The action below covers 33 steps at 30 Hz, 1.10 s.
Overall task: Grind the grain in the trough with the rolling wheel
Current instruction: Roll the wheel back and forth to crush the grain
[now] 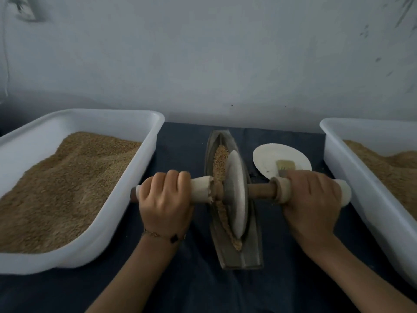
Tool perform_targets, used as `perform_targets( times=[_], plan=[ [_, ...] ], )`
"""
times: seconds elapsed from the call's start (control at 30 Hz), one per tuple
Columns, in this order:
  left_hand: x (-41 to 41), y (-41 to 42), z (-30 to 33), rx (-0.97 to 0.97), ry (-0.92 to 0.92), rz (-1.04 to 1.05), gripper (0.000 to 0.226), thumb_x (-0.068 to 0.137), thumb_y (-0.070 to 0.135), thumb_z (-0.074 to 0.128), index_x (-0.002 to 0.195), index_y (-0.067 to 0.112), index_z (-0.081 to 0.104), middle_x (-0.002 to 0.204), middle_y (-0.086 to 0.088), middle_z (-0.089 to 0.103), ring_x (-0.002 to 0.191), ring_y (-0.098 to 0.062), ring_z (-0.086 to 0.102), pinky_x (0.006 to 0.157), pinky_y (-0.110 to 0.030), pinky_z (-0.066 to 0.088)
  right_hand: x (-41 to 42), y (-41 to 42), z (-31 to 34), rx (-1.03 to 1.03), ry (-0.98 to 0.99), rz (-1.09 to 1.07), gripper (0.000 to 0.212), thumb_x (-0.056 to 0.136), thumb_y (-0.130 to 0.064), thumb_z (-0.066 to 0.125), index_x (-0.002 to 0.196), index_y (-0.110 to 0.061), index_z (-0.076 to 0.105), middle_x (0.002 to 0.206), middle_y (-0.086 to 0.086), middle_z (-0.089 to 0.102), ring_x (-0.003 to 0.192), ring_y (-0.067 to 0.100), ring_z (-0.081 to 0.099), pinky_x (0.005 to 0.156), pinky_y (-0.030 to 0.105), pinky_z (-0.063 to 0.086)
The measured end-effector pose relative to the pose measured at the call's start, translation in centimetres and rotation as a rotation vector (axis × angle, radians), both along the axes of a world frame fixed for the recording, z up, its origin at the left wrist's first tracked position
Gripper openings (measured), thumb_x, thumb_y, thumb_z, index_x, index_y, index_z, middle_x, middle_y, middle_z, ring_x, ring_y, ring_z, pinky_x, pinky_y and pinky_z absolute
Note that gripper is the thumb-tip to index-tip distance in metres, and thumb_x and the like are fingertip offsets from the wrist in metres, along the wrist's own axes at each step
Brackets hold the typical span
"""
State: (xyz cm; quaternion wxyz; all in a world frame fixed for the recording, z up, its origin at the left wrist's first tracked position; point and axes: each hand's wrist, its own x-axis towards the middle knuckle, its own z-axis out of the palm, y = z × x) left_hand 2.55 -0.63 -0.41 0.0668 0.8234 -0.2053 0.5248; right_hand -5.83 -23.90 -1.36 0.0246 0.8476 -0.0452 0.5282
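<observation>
A narrow boat-shaped metal trough (239,256) lies lengthwise on the dark cloth in the middle. Tan grain (218,161) fills its groove along the left side of the wheel. A grey stone rolling wheel (235,195) stands on edge in the trough, around its middle. A wooden axle (261,192) runs through the wheel with pale sleeves at both ends. My left hand (165,199) grips the left handle from above. My right hand (313,199) grips the right handle the same way.
A large white tub (126,177) heaped with grain stands on the left. A second white tub (352,184) with grain stands on the right. A white plate (268,159) with a small brush (285,167) lies just behind my right hand. A pale wall rises behind the table.
</observation>
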Motion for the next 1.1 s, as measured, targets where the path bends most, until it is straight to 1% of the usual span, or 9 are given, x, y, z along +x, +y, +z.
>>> perform_targets(
  times=[0.13, 0.23, 0.3, 0.37, 0.47, 0.63, 0.77, 0.93, 1.1],
  plan=[
    [1.3, -0.7, 0.5, 0.021, 0.043, -0.074, 0.021, 0.068, 0.012, 0.068, 0.059, 0.012, 0.049, 0.051, -0.003, 0.046, 0.047, -0.019, 0.042, 0.053, -0.027, 0.030, 1.4, -0.6, 0.4, -0.020, 0.124, 0.012, 0.015, 0.075, -0.009, 0.063, 0.071, -0.013, 0.049, 0.061, 0.004, 0.050, 0.057, 0.025, 0.046, 0.055, 0.033, 0.032],
    [5.6, -2.1, 3.0, 0.254, 0.508, -0.045, 0.019, 0.070, 0.031, 0.070, 0.072, 0.019, 0.055, 0.060, 0.004, 0.050, 0.055, -0.015, 0.044, 0.058, -0.027, 0.034, 5.3, -1.8, 2.6, 0.063, 0.581, -0.112, 0.024, 0.070, -0.028, 0.064, 0.063, -0.023, 0.041, 0.056, -0.008, 0.040, 0.052, 0.017, 0.037, 0.049, 0.026, 0.022],
    [8.7, -3.2, 4.8, 0.336, 0.824, 0.040, 0.021, 0.076, 0.043, 0.061, 0.080, 0.024, 0.055, 0.063, 0.007, 0.044, 0.058, -0.013, 0.043, 0.059, -0.028, 0.034, 8.4, -2.8, 4.5, 0.142, 0.835, -0.144, 0.020, 0.076, -0.039, 0.054, 0.063, -0.026, 0.046, 0.060, -0.009, 0.047, 0.053, 0.012, 0.041, 0.047, 0.025, 0.020],
    [10.3, -4.3, 5.9, 0.368, 0.962, 0.063, 0.028, 0.078, 0.051, 0.057, 0.081, 0.023, 0.056, 0.065, 0.006, 0.045, 0.058, -0.012, 0.043, 0.060, -0.028, 0.035, 10.4, -3.4, 5.8, 0.221, 1.037, -0.146, 0.012, 0.076, -0.040, 0.053, 0.071, -0.029, 0.055, 0.068, -0.007, 0.055, 0.058, 0.010, 0.047, 0.048, 0.024, 0.026],
    [10.1, -4.6, 5.8, 0.330, 0.955, 0.097, 0.026, 0.079, 0.049, 0.057, 0.084, 0.023, 0.057, 0.066, 0.006, 0.046, 0.064, -0.016, 0.046, 0.063, -0.029, 0.036, 10.3, -3.1, 5.5, 0.275, 1.011, -0.165, 0.012, 0.075, -0.037, 0.056, 0.069, -0.027, 0.052, 0.069, -0.006, 0.056, 0.059, 0.014, 0.049, 0.050, 0.026, 0.029],
    [2.6, -1.8, 1.5, 0.092, 0.272, 0.034, 0.019, 0.071, 0.018, 0.068, 0.062, 0.014, 0.051, 0.055, -0.003, 0.050, 0.050, -0.019, 0.046, 0.053, -0.027, 0.031, 4.0, -1.1, 0.7, -0.060, 0.193, -0.078, 0.024, 0.084, -0.019, 0.062, 0.068, -0.013, 0.045, 0.061, 0.007, 0.049, 0.055, 0.023, 0.043, 0.056, 0.030, 0.025],
    [0.1, -0.4, 0.2, 0.031, 0.093, 0.057, 0.020, 0.064, -0.003, 0.063, 0.060, 0.010, 0.050, 0.053, -0.004, 0.044, 0.047, -0.021, 0.041, 0.052, -0.029, 0.024, 1.4, -0.6, 0.0, -0.133, 0.018, -0.045, 0.023, 0.077, -0.003, 0.072, 0.079, -0.008, 0.049, 0.068, 0.010, 0.052, 0.061, 0.027, 0.048, 0.058, 0.036, 0.035],
    [1.4, -0.8, -0.1, -0.028, 0.103, 0.001, 0.021, 0.062, 0.002, 0.064, 0.054, 0.011, 0.046, 0.048, -0.004, 0.043, 0.043, -0.019, 0.039, 0.050, -0.026, 0.023, 2.8, -0.5, 1.5, -0.093, 0.135, 0.016, 0.017, 0.078, -0.013, 0.059, 0.066, -0.012, 0.048, 0.059, 0.004, 0.047, 0.056, 0.022, 0.042, 0.054, 0.032, 0.032],
    [8.0, -3.7, 3.9, 0.247, 0.640, 0.067, 0.014, 0.074, 0.032, 0.065, 0.077, 0.021, 0.057, 0.070, 0.002, 0.056, 0.066, -0.016, 0.044, 0.064, -0.030, 0.034, 8.9, -3.2, 4.2, 0.155, 0.829, -0.117, 0.016, 0.074, -0.034, 0.058, 0.064, -0.026, 0.049, 0.059, -0.010, 0.049, 0.054, 0.011, 0.046, 0.047, 0.026, 0.024]
  ],
)
